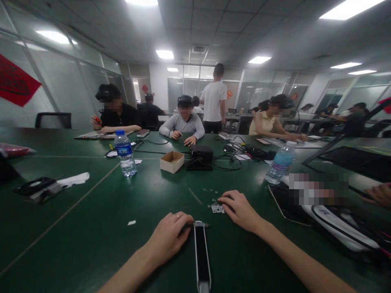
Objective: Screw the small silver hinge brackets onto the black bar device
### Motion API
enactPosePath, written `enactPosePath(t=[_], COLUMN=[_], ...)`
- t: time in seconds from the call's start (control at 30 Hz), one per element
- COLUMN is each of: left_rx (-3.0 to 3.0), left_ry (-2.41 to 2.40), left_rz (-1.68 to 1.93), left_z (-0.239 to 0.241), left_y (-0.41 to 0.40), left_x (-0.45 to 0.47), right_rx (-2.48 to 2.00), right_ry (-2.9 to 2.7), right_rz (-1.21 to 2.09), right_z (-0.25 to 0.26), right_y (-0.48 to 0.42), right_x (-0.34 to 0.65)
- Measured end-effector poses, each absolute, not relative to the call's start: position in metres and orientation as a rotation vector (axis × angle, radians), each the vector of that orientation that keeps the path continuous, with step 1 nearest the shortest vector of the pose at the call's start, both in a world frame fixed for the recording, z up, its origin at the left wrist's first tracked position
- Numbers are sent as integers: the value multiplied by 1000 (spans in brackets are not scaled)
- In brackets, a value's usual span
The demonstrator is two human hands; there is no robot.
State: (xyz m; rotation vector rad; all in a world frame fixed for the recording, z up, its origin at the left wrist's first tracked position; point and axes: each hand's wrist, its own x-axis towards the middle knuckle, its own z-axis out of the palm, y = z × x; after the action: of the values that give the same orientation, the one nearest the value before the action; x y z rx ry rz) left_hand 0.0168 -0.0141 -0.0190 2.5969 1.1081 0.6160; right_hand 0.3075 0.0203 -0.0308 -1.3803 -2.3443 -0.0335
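Note:
A long, narrow frame [208, 256] with pale metal edges and a dark middle lies on the green table, its near end cut off by the lower border. My left hand [171, 236], with a ring on one finger, is closed at the frame's far end, thumb and fingertips against its left corner. Right of that end lie small metal plates with holes [216, 209]. My right hand [240, 209] rests beside them, fingers bent and fingertips close together over the tiny loose parts [214, 200]. Whatever those fingertips pinch is too small to make out.
A small open cardboard box [172, 162] and a black device [200, 156] stand ahead. Water bottles [125, 154] [280, 162] stand left and right. A phone [287, 205] and a white bag [339, 228] lie at right, cables [253, 152] beyond. Several people sit around the table.

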Motion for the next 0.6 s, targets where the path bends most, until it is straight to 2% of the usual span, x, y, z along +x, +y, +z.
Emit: enactPosePath(t=[0.6], left_rx=[2601], left_ry=[1146], left_rz=[615], left_z=[-21], left_y=[-15], left_x=[15], right_rx=[-1426], right_ry=[-2311], right_rz=[-31], right_z=[-28], right_y=[20], right_x=[306])
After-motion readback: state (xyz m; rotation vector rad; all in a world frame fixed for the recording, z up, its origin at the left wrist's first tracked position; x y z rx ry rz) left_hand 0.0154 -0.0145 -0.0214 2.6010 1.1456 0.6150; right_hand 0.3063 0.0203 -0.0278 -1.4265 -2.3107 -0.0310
